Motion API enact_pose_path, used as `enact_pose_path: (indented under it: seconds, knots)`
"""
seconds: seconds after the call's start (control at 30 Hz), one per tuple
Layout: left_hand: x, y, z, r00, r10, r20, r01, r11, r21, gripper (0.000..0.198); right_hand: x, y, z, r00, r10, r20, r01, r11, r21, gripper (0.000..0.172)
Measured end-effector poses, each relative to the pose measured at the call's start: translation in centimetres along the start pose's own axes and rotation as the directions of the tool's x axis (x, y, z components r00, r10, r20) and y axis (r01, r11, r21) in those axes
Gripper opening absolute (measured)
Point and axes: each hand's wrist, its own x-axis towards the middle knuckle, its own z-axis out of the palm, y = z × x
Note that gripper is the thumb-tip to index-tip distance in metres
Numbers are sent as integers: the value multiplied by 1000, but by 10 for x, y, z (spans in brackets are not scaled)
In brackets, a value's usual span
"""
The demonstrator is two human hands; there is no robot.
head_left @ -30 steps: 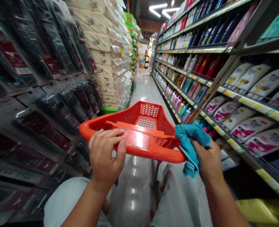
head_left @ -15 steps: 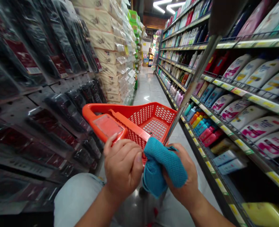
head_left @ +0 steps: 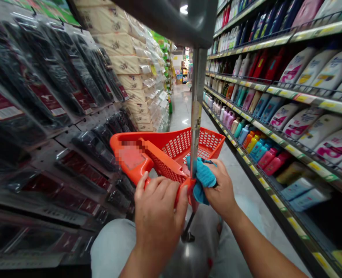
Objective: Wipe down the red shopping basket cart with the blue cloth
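Note:
My left hand (head_left: 160, 204) is closed over the near edge of a red plastic shopping basket (head_left: 173, 139) with perforated walls, its thumb beside the foot of a metal pole. A crumpled blue cloth (head_left: 204, 177) is gripped in my right hand (head_left: 221, 189), right of the pole and against its lower end. The upright metal pole (head_left: 198, 96) rises in front of the basket to a grey plastic part (head_left: 185, 23) at the top of the view. What lies under my right fingers is partly hidden by the cloth.
Shelves of shampoo bottles (head_left: 298, 119) line the right side. On the left hang dark packaged goods (head_left: 43, 77), with stacked tissue packs (head_left: 130, 77) beyond. A tiled aisle floor (head_left: 181, 104) runs ahead. My knee (head_left: 113, 247) shows low at the left.
The pole has gone from slanting right to nearly upright and stands further left in view. My right hand has brought the cloth from the basket's near edge to the pole's lower end.

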Motion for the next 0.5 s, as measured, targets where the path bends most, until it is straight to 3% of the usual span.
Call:
enact_pose_path:
  seconds: [0.1, 0.17, 0.27, 0.33, 0.4, 0.5]
  knots:
    - [5, -6, 4, 992, 79, -96, -75, 996, 40, 27, 19, 8, -7, 984, -41, 176, 44, 999, -14, 28]
    - [7, -16, 5, 980, 148, -130, -145, 989, 28, 24, 33, 27, -11, 967, 14, 255, 8, 996, -84, 25]
    - [9, -32, 3, 970, 215, -109, -219, 975, -23, 16, 47, 52, -12, 951, 173, 257, -107, 962, -251, 22]
    - [9, -42, 0, 966, 237, -105, -243, 969, -52, 12, 48, 55, -8, 942, 236, 237, -152, 934, -323, 20]
    - [11, -53, -3, 962, 250, -107, -258, 963, -74, 11, 44, 46, -3, 939, 207, 274, -120, 945, -304, 16]
    - [14, -70, -10, 964, 257, -62, -263, 959, -110, 13, 40, 31, 6, 941, 68, 332, -22, 990, -141, 15]
